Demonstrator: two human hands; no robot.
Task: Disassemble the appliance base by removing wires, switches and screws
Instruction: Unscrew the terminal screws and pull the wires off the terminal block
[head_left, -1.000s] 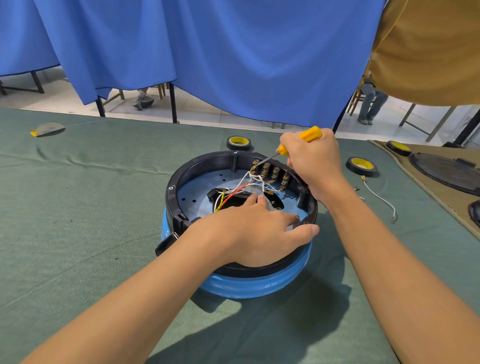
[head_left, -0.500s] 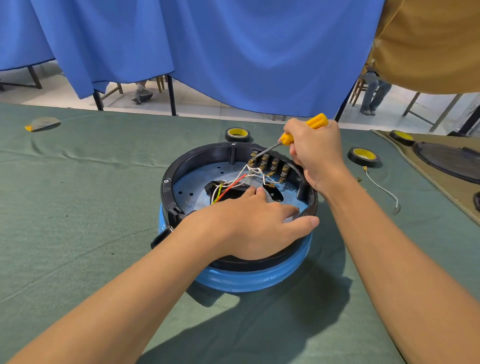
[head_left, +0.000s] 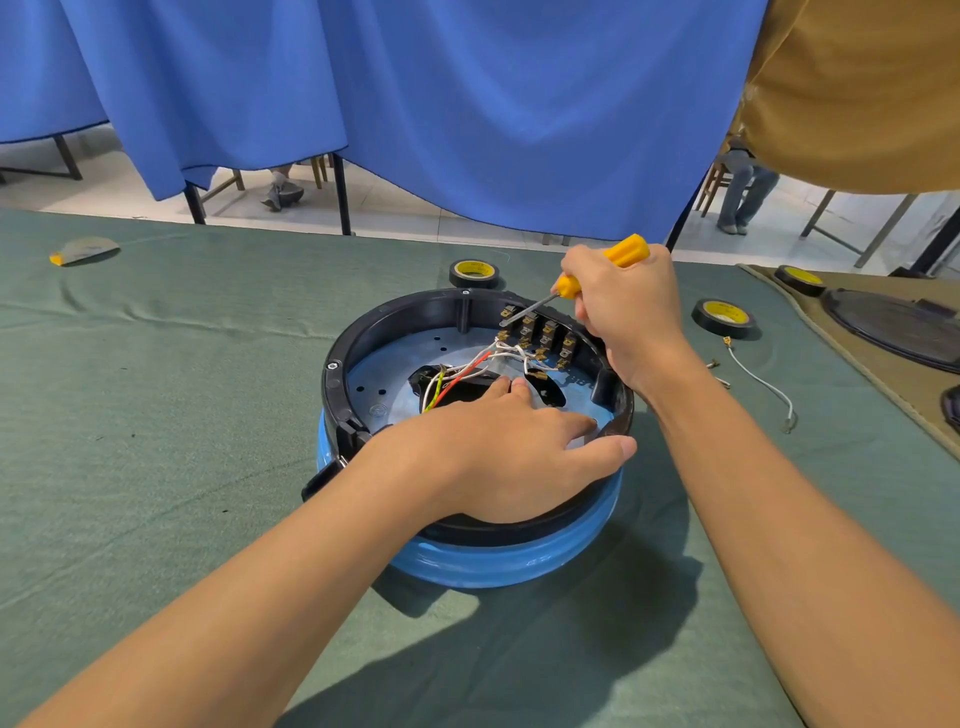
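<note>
The round appliance base (head_left: 395, 332), black rim over a blue shell, lies open side up on the green cloth. Inside its far right wall stands a row of switches (head_left: 540, 332) with brass terminals. White, red and yellow-green wires (head_left: 467, 369) run from them to a dark opening in the floor. My left hand (head_left: 509, 447) rests flat on the near rim, fingers reaching inside and thumb outside the rim. My right hand (head_left: 628, 312) grips a yellow-handled screwdriver (head_left: 587, 275), its tip at the leftmost switch.
Three rolls of black tape with yellow cores lie beyond the base (head_left: 474, 273), to its right (head_left: 723, 317) and on the tan mat (head_left: 800, 278). A loose white wire (head_left: 763, 384) and small screws (head_left: 716, 365) lie right of the base. Black lids (head_left: 893, 327) sit far right.
My right hand has lifted slightly with the screwdriver, whose tip stays at the leftmost switch. The left hand stays on the rim. The view has shifted a little.
</note>
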